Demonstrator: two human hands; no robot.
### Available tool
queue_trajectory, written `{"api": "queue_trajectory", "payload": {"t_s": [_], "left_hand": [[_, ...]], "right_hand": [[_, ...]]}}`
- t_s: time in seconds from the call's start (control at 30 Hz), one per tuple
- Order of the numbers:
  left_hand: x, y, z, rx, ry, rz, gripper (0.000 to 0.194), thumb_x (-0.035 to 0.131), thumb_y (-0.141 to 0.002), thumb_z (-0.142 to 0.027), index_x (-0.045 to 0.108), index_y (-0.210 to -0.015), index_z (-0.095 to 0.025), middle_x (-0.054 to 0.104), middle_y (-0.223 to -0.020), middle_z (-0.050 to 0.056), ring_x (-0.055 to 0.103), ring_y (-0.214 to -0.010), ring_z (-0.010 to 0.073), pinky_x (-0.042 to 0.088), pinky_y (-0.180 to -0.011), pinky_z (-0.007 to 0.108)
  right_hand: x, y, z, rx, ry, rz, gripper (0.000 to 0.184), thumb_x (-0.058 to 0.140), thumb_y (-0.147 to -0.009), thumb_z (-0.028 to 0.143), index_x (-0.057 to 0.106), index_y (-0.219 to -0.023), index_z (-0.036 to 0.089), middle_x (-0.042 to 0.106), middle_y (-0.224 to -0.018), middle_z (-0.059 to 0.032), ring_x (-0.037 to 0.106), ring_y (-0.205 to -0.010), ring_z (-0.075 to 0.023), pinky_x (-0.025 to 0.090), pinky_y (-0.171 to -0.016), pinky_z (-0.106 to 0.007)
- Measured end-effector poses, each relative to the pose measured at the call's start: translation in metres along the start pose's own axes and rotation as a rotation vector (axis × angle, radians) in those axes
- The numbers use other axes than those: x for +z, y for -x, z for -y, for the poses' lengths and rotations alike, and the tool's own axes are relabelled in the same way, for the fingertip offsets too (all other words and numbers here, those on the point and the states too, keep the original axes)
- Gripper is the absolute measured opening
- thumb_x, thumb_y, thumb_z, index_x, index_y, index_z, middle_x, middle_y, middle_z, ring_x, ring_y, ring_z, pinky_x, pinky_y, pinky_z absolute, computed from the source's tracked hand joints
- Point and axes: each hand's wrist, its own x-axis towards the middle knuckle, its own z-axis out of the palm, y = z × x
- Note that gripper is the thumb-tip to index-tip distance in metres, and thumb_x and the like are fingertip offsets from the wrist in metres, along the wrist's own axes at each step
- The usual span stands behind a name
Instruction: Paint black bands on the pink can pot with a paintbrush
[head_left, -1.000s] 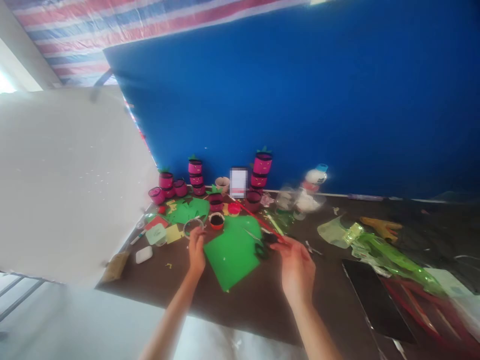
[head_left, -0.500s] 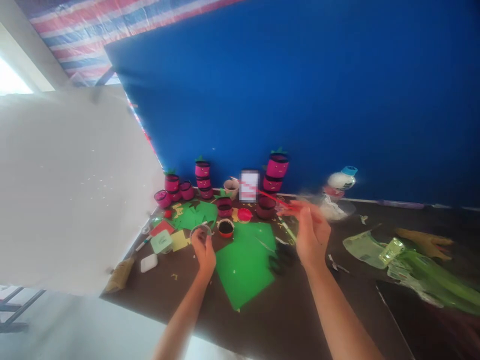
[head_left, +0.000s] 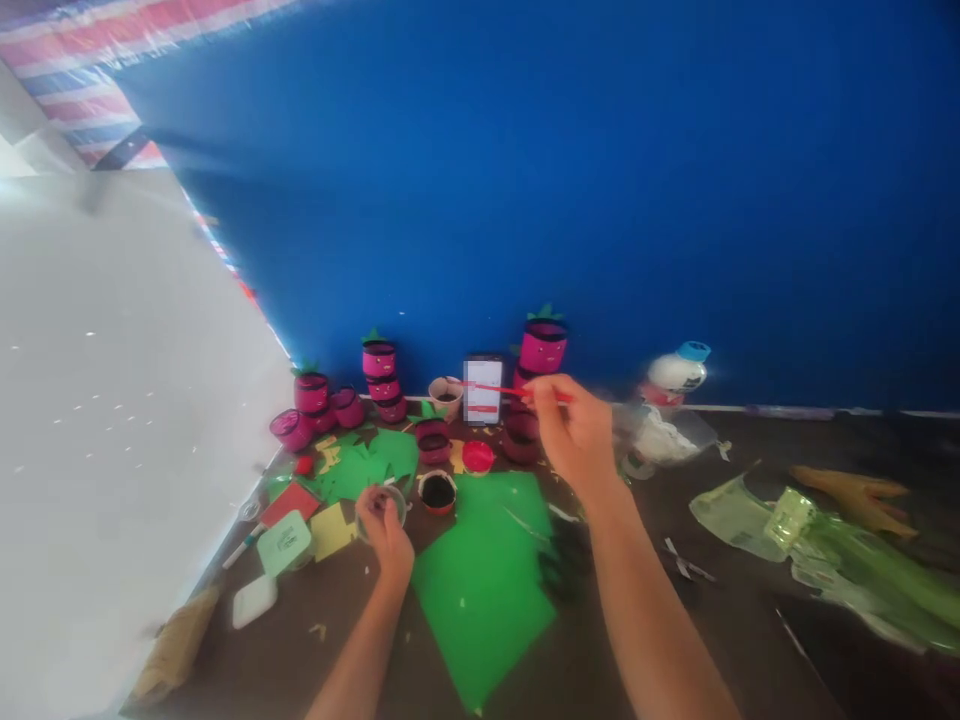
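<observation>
My right hand (head_left: 574,430) is closed round a thin red paintbrush (head_left: 514,390), held almost level and pointing left. The brush passes in front of a phone (head_left: 484,390) propped against the blue board, and its tip appears by the rim of a pale pink cup (head_left: 445,402). My left hand (head_left: 386,535) pinches a small clear round container (head_left: 397,508) low over the table. Close to it stands a small tub with dark contents (head_left: 437,490). A red lid (head_left: 478,457) lies behind the green sheet (head_left: 484,580).
Stacked magenta cups with green leafy tops (head_left: 382,383) line the back. Black-handled scissors (head_left: 562,565) lie by the green sheet. A white bottle with a blue cap (head_left: 675,374) and crumpled green plastic (head_left: 862,560) are on the right; a brown roll (head_left: 176,645) is at the left edge.
My right hand has shifted left with the paintbrush, which now lies flatter across the phone. The view has tilted and moved a little. My left hand still holds the clear container.
</observation>
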Motion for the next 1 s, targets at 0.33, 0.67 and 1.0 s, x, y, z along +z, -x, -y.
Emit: {"api": "queue_trajectory", "payload": {"t_s": [0.33,0.67,1.0], "left_hand": [[0.0,0.0,-0.005,-0.02,-0.013,0.013,0.029,0.052,-0.075,-0.034,0.045,-0.099,-0.018,0.051,-0.087,0.001,0.05,-0.078,0.0139,0.041,-0.076,0.03],[0.003,0.002,-0.015,-0.047,0.007,0.012,0.03,0.055,-0.074,-0.034,0.045,-0.098,-0.018,0.053,-0.083,0.001,0.052,-0.072,0.0131,0.043,-0.071,0.029],[0.005,0.001,-0.02,-0.025,-0.024,0.037,0.026,0.055,-0.074,-0.032,0.044,-0.094,-0.019,0.052,-0.084,0.001,0.052,-0.074,0.0136,0.043,-0.072,0.03]], "right_hand": [[0.048,-0.046,-0.007,-0.039,0.334,0.39,0.037,0.031,-0.093,0.04,0.056,-0.075,0.02,0.06,-0.061,-0.0011,0.053,-0.055,-0.0142,0.03,-0.054,-0.024],[0.088,-0.079,-0.028,0.023,0.318,0.543,0.028,0.04,-0.091,0.039,0.056,-0.083,0.019,0.066,-0.073,-0.0044,0.058,-0.064,-0.0164,0.035,-0.058,-0.025],[0.097,-0.101,-0.016,-0.005,0.578,0.643,0.034,0.031,-0.094,0.041,0.054,-0.095,0.016,0.066,-0.088,-0.0129,0.061,-0.077,-0.0239,0.038,-0.061,-0.029]]}}
